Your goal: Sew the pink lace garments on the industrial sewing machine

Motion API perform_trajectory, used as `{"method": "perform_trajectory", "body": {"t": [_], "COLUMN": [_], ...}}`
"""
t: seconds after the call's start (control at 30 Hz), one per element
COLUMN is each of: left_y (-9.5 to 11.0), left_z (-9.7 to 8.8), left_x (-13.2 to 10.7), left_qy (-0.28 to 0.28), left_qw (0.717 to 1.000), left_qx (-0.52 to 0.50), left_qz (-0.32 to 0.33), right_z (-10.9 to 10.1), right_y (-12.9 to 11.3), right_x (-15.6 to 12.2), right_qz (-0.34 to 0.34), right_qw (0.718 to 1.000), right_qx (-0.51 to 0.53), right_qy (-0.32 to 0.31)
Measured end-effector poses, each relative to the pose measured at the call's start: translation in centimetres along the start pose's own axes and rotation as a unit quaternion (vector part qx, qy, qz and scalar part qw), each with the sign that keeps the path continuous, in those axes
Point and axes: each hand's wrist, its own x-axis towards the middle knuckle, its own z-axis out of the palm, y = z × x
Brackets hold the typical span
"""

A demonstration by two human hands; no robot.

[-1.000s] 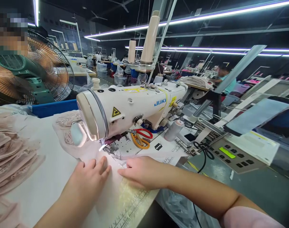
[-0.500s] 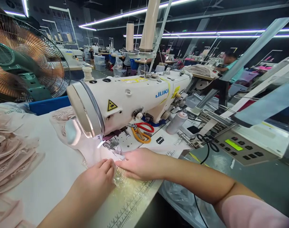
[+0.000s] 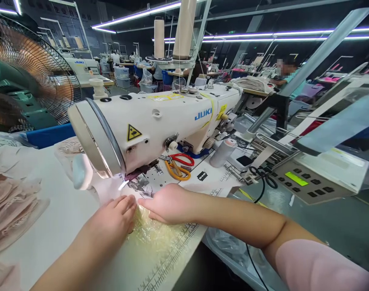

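Observation:
A white sewing machine point(image 3: 160, 125) stands across the table. Pale pink fabric point(image 3: 104, 189) lies under its head, lit by the lamp and running toward the presser foot point(image 3: 140, 186). My left hand point(image 3: 112, 216) is closed on the near part of this fabric, fingers pressed together, palm down. Close beside it, right of the left fingertips, my right hand point(image 3: 169, 204) is also closed at the fabric in front of the foot; its fingertips are partly hidden. Crinkled clear film point(image 3: 156, 234) covers the table under and before my hands.
Orange-handled scissors point(image 3: 177, 171) and a red-handled tool point(image 3: 184, 159) lie beside the machine bed, near a grey thread cone point(image 3: 223, 152). Ruffled pink pieces point(image 3: 13, 198) are heaped at left. A control box point(image 3: 311, 182) sits right; a fan point(image 3: 30, 81) stands back left.
The view has shifted, so the machine and both hands appear farther left. My left hand's fingers lie a little flatter and more extended on the fabric. My right hand keeps nearly the same pose.

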Motion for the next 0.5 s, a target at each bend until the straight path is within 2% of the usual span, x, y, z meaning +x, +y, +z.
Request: {"method": "perform_trajectory", "body": {"t": [0.13,0.33,0.5], "left_y": [-0.9,-1.5,-1.6], "left_z": [0.6,2.3,2.2], "left_x": [-0.3,-0.9,-0.9], "left_qy": [0.006,0.019,0.035], "left_qw": [1.000,0.999,0.995], "left_qx": [0.017,0.014,0.067], "left_qz": [0.002,-0.047,-0.059], "right_z": [0.1,-0.6,-0.8], "right_y": [-0.2,-0.7,-1.1], "right_x": [0.8,1.6,1.7], "right_qz": [0.015,0.038,0.046], "right_qw": [1.000,0.998,0.998], "right_qx": [0.003,0.011,0.003], "right_qy": [-0.004,-0.045,-0.050]}}
